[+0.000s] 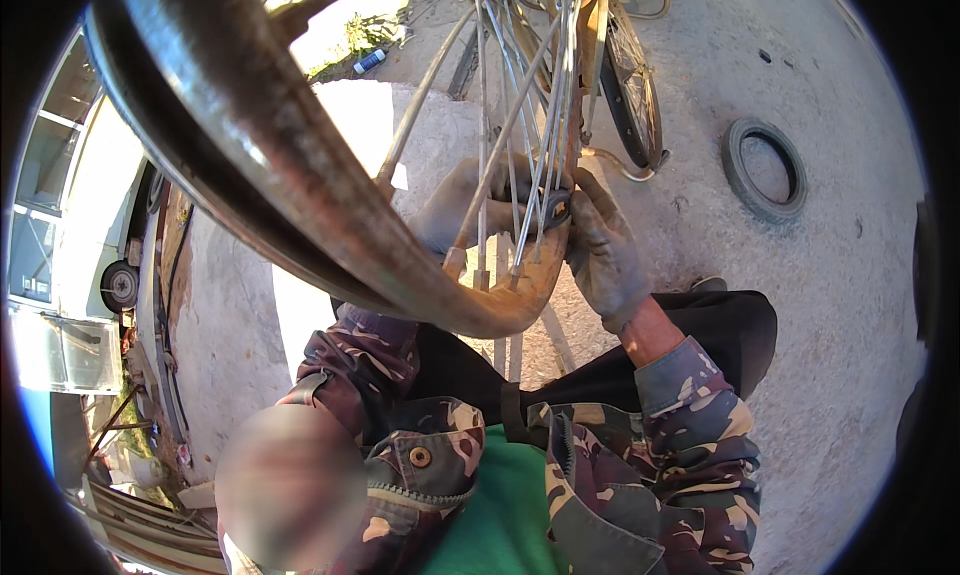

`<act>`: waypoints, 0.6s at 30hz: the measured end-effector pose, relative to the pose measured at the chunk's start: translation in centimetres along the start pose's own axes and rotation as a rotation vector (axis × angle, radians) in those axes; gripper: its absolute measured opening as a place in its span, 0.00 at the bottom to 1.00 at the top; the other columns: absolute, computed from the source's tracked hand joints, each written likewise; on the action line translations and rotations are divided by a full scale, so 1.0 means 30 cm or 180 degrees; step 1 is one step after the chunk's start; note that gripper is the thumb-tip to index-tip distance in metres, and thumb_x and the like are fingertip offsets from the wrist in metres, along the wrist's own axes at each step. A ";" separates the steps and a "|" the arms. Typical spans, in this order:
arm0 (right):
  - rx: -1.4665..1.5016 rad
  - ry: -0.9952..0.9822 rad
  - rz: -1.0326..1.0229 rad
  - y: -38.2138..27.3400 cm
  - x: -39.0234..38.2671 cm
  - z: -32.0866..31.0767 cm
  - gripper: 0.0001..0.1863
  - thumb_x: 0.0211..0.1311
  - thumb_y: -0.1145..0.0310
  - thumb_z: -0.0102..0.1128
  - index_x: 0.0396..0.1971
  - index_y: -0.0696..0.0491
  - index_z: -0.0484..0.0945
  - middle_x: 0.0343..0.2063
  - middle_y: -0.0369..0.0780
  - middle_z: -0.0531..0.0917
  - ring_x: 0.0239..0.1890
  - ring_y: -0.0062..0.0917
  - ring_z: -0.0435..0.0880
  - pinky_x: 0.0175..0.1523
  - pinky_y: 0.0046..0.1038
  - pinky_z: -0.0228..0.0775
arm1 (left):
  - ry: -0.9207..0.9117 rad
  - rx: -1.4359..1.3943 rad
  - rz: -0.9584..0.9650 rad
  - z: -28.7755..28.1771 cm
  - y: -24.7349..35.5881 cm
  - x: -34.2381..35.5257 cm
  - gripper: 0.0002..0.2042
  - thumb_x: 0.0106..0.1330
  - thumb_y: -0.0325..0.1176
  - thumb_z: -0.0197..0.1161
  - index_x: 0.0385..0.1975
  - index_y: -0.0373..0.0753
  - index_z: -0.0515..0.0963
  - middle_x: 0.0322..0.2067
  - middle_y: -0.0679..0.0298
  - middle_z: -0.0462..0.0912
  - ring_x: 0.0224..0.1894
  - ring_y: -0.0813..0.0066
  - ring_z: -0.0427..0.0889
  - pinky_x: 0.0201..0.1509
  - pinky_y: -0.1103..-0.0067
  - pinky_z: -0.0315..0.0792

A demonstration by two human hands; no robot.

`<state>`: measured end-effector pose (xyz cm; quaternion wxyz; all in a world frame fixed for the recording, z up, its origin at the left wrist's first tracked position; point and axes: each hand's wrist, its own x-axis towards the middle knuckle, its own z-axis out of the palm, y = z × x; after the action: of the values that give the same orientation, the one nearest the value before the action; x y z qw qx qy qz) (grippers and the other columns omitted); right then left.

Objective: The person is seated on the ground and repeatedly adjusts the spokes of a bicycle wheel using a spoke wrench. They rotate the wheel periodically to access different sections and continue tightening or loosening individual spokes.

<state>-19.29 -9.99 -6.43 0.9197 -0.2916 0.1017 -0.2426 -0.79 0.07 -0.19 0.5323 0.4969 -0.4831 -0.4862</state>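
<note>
Rusty brown metal fills the left part of the view: it is the bare wheel rim (300, 175), which curves down from the top and carries no tyre. Further left, behind it, stands a white vehicle (90, 205) at the edge of the yard. The left hand (455, 210), in a dirty grey glove, is partly hidden behind the rim; its grip is clenched around some of the spokes (510, 145) just above the lowest arc of the rim. These thin spokes run from the top down into the rim, and their ends sit in its holes between the two hands. The right hand (605, 250), also gloved, has its grip closed on a small dark tool (556, 210), which touches a spoke close to the rim. I judge that the work on the spokes is in the middle: the ones in view are already seated in the rim, but I cannot tell how many are tightened, and the tyre is not yet on. To the right, a second bicycle wheel (635, 85) stands upright, and a loose tyre (765, 170) lies flat on the concrete ground (850, 305), well apart.
</note>
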 end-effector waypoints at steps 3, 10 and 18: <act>0.0227 0.0042 -0.0101 0.022 0.018 -0.009 0.30 0.77 0.61 0.62 0.73 0.52 0.65 0.51 0.39 0.84 0.52 0.22 0.86 0.56 0.28 0.85 | 0.0409 0.0257 -0.0015 0.058 -0.002 -0.018 0.22 0.67 0.22 0.70 0.59 0.22 0.75 0.45 0.55 0.87 0.44 0.72 0.88 0.50 0.77 0.83; 0.0270 -0.0231 -0.0001 0.007 0.011 -0.022 0.27 0.78 0.62 0.60 0.71 0.52 0.69 0.52 0.36 0.83 0.52 0.21 0.84 0.60 0.29 0.82 | -0.0421 0.0277 -0.0312 -0.006 0.041 0.028 0.27 0.69 0.34 0.72 0.63 0.26 0.75 0.54 0.56 0.84 0.55 0.70 0.84 0.58 0.75 0.79; 0.0361 -0.0496 0.0016 -0.015 0.005 0.022 0.26 0.78 0.66 0.58 0.72 0.53 0.67 0.57 0.37 0.81 0.59 0.24 0.83 0.64 0.31 0.81 | -0.0769 0.0088 -0.0242 -0.045 0.000 0.062 0.26 0.65 0.34 0.75 0.60 0.29 0.79 0.59 0.53 0.82 0.60 0.65 0.81 0.64 0.71 0.76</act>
<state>-19.12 -10.06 -5.65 0.9404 -0.2568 0.0167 -0.2222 0.68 -1.69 -0.19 0.4445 0.4599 -0.5312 -0.5557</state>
